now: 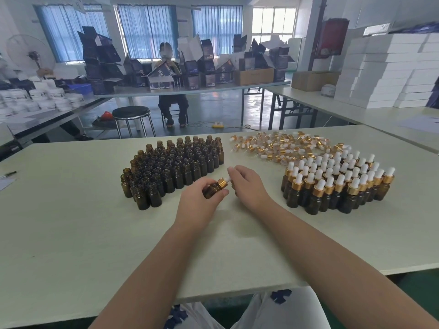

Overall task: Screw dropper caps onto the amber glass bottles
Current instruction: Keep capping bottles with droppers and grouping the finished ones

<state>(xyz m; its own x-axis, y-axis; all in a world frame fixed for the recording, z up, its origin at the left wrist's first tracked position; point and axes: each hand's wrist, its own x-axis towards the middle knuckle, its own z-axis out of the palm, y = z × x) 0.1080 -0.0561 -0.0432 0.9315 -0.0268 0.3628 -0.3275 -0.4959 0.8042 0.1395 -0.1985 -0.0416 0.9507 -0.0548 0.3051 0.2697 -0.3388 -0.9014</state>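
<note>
One amber bottle (211, 191) sits gripped in the left hand (200, 205) while the right hand (248, 185) pinches its dropper cap (222, 183), seemingly mid-twist; next comes tightening it snug

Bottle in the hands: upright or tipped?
Tipped. The bottle lies slanted in the left hand, its gold cap end pointing up and away toward the right hand.
</note>
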